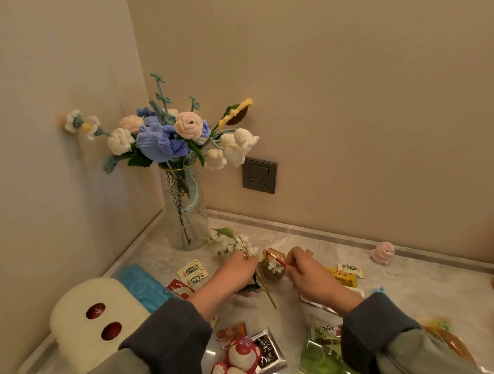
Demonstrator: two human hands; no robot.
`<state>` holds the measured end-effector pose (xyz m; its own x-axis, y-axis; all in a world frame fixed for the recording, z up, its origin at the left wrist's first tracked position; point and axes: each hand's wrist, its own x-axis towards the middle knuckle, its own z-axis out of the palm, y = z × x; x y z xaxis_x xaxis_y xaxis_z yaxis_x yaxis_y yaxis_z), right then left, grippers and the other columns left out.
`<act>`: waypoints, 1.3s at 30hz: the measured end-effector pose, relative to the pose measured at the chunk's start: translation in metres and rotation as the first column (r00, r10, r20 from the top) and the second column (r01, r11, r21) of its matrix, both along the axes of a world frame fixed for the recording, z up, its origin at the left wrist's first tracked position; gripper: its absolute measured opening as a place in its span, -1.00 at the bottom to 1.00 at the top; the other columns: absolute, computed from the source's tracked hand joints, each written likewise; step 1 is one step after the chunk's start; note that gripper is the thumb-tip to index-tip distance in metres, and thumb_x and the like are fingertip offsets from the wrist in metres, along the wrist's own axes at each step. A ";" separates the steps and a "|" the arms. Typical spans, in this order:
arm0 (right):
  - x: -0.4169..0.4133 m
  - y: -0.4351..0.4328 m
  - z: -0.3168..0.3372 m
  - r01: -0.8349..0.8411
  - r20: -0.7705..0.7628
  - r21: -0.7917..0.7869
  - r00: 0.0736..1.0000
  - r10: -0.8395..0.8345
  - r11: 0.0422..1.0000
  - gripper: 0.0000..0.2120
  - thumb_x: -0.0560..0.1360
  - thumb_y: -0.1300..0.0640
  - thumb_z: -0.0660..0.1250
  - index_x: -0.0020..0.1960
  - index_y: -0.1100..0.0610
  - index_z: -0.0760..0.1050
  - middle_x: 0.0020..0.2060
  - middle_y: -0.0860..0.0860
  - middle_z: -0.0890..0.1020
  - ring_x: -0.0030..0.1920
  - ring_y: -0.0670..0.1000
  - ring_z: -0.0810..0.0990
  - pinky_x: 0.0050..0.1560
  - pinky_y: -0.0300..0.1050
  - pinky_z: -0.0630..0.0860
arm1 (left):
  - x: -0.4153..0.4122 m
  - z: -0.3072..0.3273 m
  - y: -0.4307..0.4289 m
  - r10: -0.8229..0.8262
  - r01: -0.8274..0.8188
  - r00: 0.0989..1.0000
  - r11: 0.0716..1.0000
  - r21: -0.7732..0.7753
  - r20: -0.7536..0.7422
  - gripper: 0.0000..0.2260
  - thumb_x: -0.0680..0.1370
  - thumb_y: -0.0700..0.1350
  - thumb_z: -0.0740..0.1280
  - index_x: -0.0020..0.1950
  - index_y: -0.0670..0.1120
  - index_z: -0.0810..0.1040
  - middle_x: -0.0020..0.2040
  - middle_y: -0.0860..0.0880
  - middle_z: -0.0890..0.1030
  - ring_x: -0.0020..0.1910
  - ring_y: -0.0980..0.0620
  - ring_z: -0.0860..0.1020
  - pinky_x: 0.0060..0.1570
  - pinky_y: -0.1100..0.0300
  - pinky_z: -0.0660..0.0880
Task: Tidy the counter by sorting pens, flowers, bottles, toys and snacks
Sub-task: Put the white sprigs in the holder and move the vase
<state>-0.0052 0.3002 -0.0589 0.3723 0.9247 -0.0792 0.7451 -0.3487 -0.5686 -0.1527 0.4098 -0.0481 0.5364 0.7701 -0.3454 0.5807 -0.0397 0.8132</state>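
Note:
My left hand (234, 271) grips the stem of a white blossom sprig (231, 241) that lies on the counter in front of the glass vase (187, 208). The vase holds a crochet bouquet (176, 133). My right hand (304, 271) pinches a thin red pen (279, 260) beside a second small white flower (274, 267) with a green stem. A red bear toy (236, 363) sits at the near edge. A small pink figure toy (383, 252) stands by the back wall. Snack packets (191, 272) lie left of my hands, with yellow packets (345, 274) to the right.
A white plush tissue holder (95, 320) and a blue pack (141, 283) fill the counter's left. A green Dove snack bag (322, 352) and a dark chocolate wrapper (269, 351) lie near the front. A wall socket (259, 174) sits behind the vase.

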 end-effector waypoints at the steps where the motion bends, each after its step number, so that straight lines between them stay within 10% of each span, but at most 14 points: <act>1: 0.001 0.000 0.005 0.048 -0.063 0.035 0.997 -0.046 0.998 -0.98 0.60 0.14 0.16 0.02 0.06 0.36 -0.18 0.02 0.56 -0.20 0.03 0.55 -0.18 -0.04 0.48 | 0.001 0.004 -0.001 0.008 -0.008 0.999 1.000 -0.013 0.036 -0.86 0.59 -0.05 0.16 -0.09 -0.10 0.38 -0.24 -0.09 0.51 -0.38 0.03 0.55 -0.53 0.28 0.48; 5: 0.007 0.001 0.029 0.259 -0.182 0.139 0.956 -0.232 0.956 -0.87 0.61 0.14 0.11 0.03 0.06 0.43 -0.31 -0.02 0.55 -0.35 -0.08 0.49 -0.42 -0.22 0.33 | 0.010 0.018 -0.009 -0.030 0.034 0.979 0.999 -0.020 0.202 -0.90 0.59 -0.12 0.18 0.02 -0.14 0.34 -0.05 -0.17 0.65 -0.21 -0.11 0.68 -0.08 -0.02 0.56; 12: 0.018 -0.018 0.064 0.557 -0.748 0.146 0.603 -0.277 0.818 -0.83 0.64 0.17 0.10 -0.03 0.18 0.42 -0.37 0.01 0.37 -0.55 -0.12 0.26 -0.60 -0.26 0.14 | 0.040 0.054 -0.024 -0.060 0.061 0.908 0.998 0.012 0.415 -0.93 0.65 -0.12 0.15 -0.02 -0.06 0.30 0.02 -0.09 0.60 -0.25 0.06 0.67 -0.22 0.12 0.63; 18: 0.024 -0.054 0.087 0.696 -0.917 0.213 0.385 -0.106 0.686 -0.82 0.65 0.26 0.05 -0.10 0.20 0.35 -0.37 0.04 0.39 -0.59 -0.11 0.21 -0.63 -0.27 0.11 | 0.072 0.076 -0.052 -0.169 0.132 0.905 0.984 0.119 0.390 -0.89 0.64 -0.16 0.13 -0.08 -0.01 0.31 -0.16 -0.02 0.54 -0.31 0.08 0.58 -0.37 0.20 0.50; 31: 0.073 -0.176 0.125 0.645 -0.800 0.292 0.570 -0.190 0.706 -0.84 0.64 0.25 0.10 0.06 0.19 0.46 -0.35 0.06 0.49 -0.51 -0.07 0.41 -0.53 -0.19 0.40 | 0.186 0.114 -0.174 -0.290 0.238 0.788 0.957 0.167 0.542 -0.87 0.60 -0.10 0.26 -0.12 0.01 0.56 -0.22 0.03 0.63 -0.17 0.05 0.60 -0.14 0.17 0.51; 39: 0.143 -0.266 0.133 0.720 -0.651 0.306 0.635 -0.415 0.623 -0.81 0.65 0.18 0.10 0.10 0.07 0.49 -0.06 0.06 0.68 -0.08 -0.02 0.67 0.01 0.01 0.62 | 0.256 0.119 -0.255 -0.369 0.328 0.746 0.928 0.177 0.554 -0.83 0.63 -0.17 0.19 0.13 -0.03 0.54 0.04 0.00 0.63 0.05 0.04 0.57 0.05 0.15 0.47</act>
<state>0.1375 0.0338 0.0743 0.8804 0.4740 -0.0147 0.0638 -0.1491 -0.9868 0.1038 0.1550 0.0705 0.8529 0.4993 0.1528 -0.0515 -0.2109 0.9762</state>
